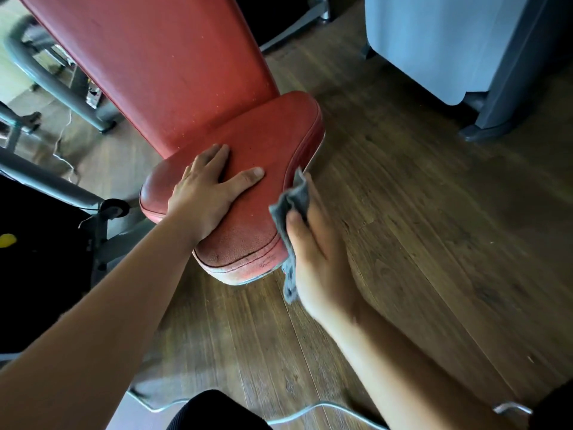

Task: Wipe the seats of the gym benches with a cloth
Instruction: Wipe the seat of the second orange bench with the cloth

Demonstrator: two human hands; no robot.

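A red padded bench seat (266,141) sits in the middle of the view, with its long red backrest (161,60) sloping up to the top left. My left hand (207,190) lies flat on the seat's left part, fingers spread. My right hand (313,252) presses a grey cloth (291,209) against the seat's right side edge. The cloth hangs down past the seat's lower corner, and part of it is hidden behind my fingers.
Dark wooden floor (418,212) spreads to the right and below. Grey metal frame tubes (40,69) stand at left, with a black pad and a small yellow object (7,240). A pale blue cabinet (434,41) on dark legs stands at top right. A white cable (297,414) crosses the floor below.
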